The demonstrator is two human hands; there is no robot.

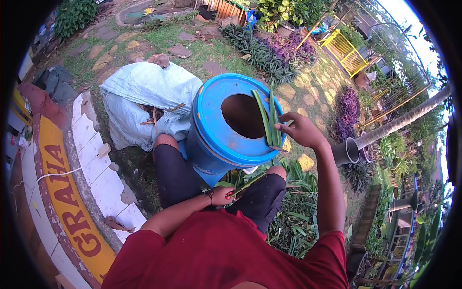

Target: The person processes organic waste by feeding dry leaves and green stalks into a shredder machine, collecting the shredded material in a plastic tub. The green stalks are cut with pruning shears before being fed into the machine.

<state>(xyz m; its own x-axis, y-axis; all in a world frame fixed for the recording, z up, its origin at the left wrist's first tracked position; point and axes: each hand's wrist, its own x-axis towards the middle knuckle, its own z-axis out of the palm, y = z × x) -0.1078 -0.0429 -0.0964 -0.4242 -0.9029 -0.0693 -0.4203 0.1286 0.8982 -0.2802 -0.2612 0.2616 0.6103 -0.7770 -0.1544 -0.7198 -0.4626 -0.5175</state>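
Observation:
A blue plastic barrel [208,150] stands before my knees, its lid showing a large round hole. Long green leaf strips [263,115] lie across the right side of this lid, partly over the hole. My right hand [299,130] is beside them, fingers apart and fingertips right at the strips' edge. Low between my knees, my left hand [222,195] is closed around a green leaf [249,184] that points up toward my right knee. A small red thing [229,195] shows at its fingers; I cannot tell what it is.
A white woven sack [149,86] with dry debris at its opening leans left of the barrel. Cut leaves [296,207] are piled by my right leg. A tiled low wall [94,156] curves along the left. Stepping stones, plants and a yellow gate [344,52] lie beyond.

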